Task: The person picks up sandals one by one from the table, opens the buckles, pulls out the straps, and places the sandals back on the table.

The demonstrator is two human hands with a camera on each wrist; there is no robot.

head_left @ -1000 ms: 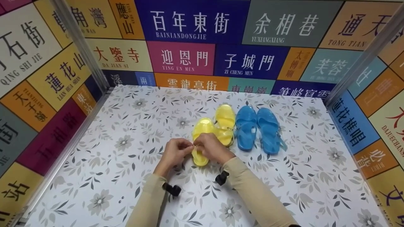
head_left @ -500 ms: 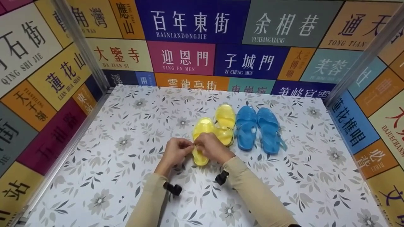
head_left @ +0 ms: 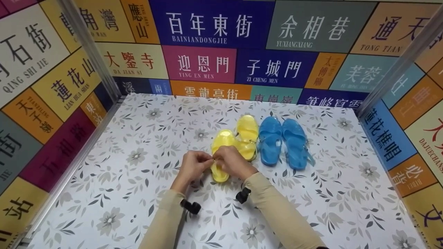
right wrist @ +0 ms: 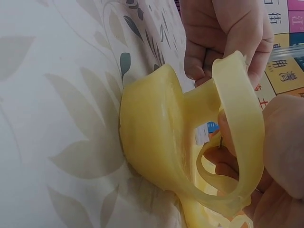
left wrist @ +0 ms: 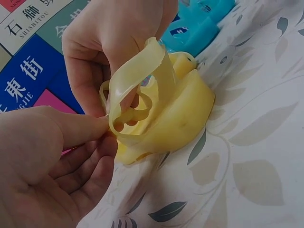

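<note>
A yellow jelly sandal (head_left: 223,137) lies toe away, under both hands. Its heel strap (left wrist: 164,64) stands up in a loop in the left wrist view. My left hand (head_left: 193,168) pinches the strap at the sandal's left side, thumb against forefinger. From the right, my right hand (head_left: 234,162) reaches over the sandal, fingers curled onto the same strap by the left fingertips. In the right wrist view, the strap loop (right wrist: 248,126) covers part of the right fingers. The buckle and strap end are mostly hidden between the fingers.
A second yellow sandal (head_left: 247,126) touches the first on its right. Two blue sandals (head_left: 270,138) stand farther right, side by side. Floral cloth (head_left: 110,221) covers the tabletop, and printed sign panels (head_left: 199,64) wall in its back and sides.
Both hands keep almost the same place at the sandal's strap. The left forearm has shifted very slightly; the sandals stay where they were.
</note>
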